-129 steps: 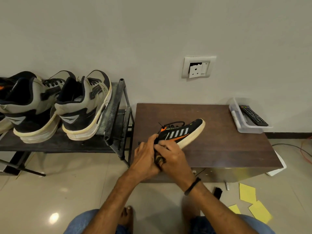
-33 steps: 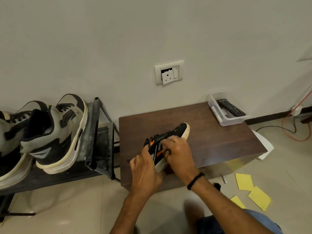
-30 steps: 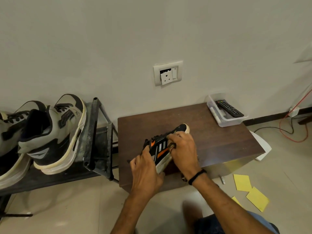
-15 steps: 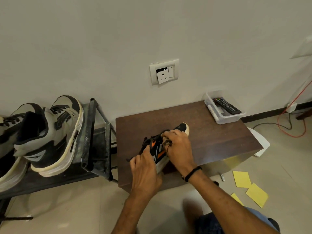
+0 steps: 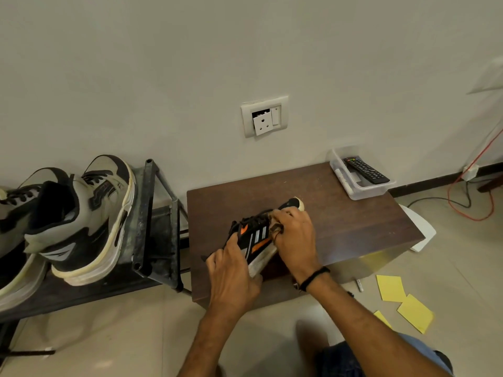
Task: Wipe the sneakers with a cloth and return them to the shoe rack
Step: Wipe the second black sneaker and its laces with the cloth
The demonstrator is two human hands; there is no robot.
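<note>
Wiping is the step in hand, as I judge it. The black sneaker (image 5: 254,238) lies tipped onto its side on the front-left part of the brown table (image 5: 348,224), with its heel toward the person and its cream toe pointing away toward the wall. The left hand (image 5: 232,270) grips the heel end, fingers wrapped over the collar. The right hand (image 5: 295,235) covers the laces and forefoot with its fingers curled, pinching a small dark scrap that I take for the cloth (image 5: 276,230). Most of the scrap is hidden beneath the hand.

The next move probably calls for rubbing along the side and the sole rim, with the left hand steadying the shoe and turning it to offer the other flank. Afterwards the shoe goes to the shoe rack (image 5: 148,213), which stands just beside the table on the left. The grey high-top sneakers (image 5: 87,213) already fill the visible part of its top shelf, and I cannot tell where a free place lies.

The shoe is small, with a black upper, three white stripes, an orange flash and loose black laces. Its pale sole edge near the left hand looks grey and speckled, so it likely needs more work.
</note>
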